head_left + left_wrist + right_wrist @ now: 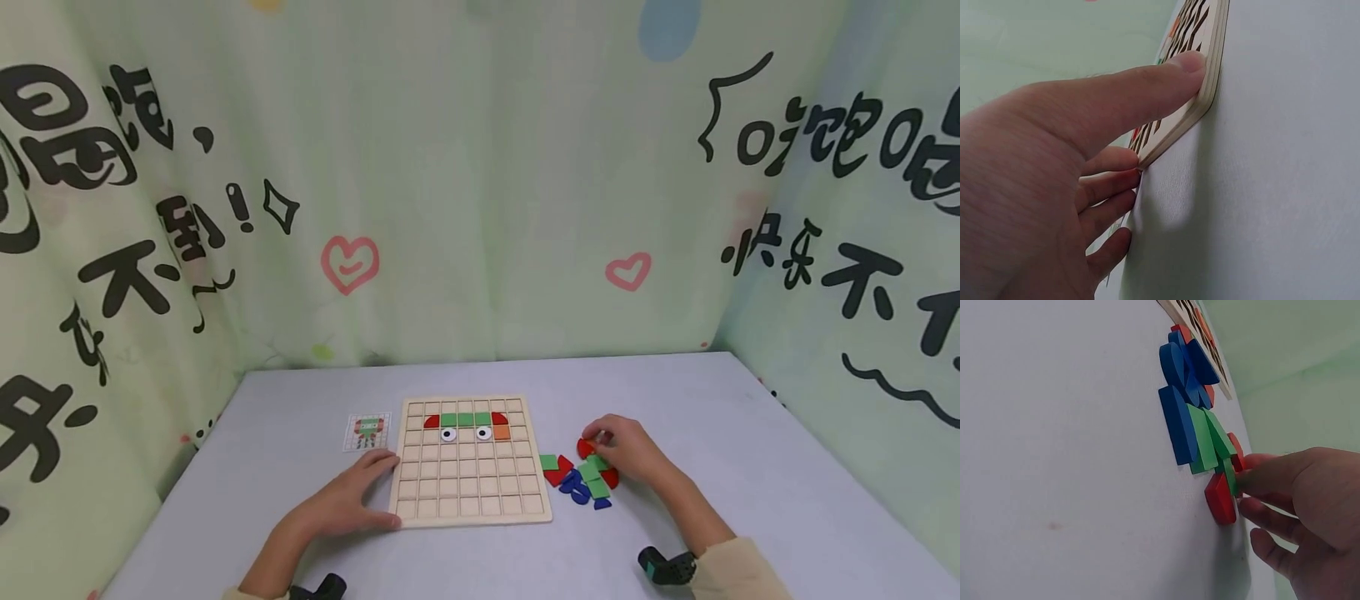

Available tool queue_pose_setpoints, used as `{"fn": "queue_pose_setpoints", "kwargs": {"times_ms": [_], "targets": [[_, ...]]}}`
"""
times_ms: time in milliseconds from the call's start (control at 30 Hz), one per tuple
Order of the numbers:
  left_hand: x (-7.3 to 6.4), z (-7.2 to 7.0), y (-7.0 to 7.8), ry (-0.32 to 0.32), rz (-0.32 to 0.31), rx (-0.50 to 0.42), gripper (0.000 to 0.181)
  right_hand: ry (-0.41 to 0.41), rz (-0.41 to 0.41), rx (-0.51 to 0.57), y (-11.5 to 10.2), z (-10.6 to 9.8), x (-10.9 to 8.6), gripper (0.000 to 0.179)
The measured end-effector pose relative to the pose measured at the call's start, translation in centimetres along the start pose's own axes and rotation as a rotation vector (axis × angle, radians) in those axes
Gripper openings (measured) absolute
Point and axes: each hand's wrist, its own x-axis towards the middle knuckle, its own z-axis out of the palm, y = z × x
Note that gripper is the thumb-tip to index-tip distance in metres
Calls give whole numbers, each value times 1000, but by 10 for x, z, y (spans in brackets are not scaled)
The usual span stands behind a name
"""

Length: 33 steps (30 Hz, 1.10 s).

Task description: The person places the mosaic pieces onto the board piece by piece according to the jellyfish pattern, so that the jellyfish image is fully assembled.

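A wooden grid board [468,483] lies on the table with red, green and orange pieces and two eye pieces in its upper rows. Along its left side, my left hand [348,496] is spread, thumb [1188,62] on the near corner and fingertips touching the edge. To the right of the board is a loose pile of red, green and blue pieces. My right hand [630,450] is at the pile's far side, pinching a red quarter-round piece [584,449] between thumb and fingers. In the right wrist view the fingers partly hide this red piece [1235,450].
A small pattern card [367,432] lies left of the board. Blue pieces [1179,425] and green blocks [1202,437] lean together in the pile, close to the board's right edge. Printed curtains surround the table [300,392] at the back and sides.
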Motion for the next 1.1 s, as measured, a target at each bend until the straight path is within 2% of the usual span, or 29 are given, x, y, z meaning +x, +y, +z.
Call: {"fn": "queue_pose_setpoints", "kwargs": {"times_ms": [133,533,833,1100], "targets": [[-1,2,-1,-11,-13,0,91,-4,19,1,2,4,0,17],[0,3,0,-15,15,7,90,11,31,14,-1,10,1,18],[0,0,0,-4,12,11,91,13,-29,-3,-8,8,4,23],[0,0,0,-9,3,4,91,-1,-21,3,-7,8,3,22]]}}
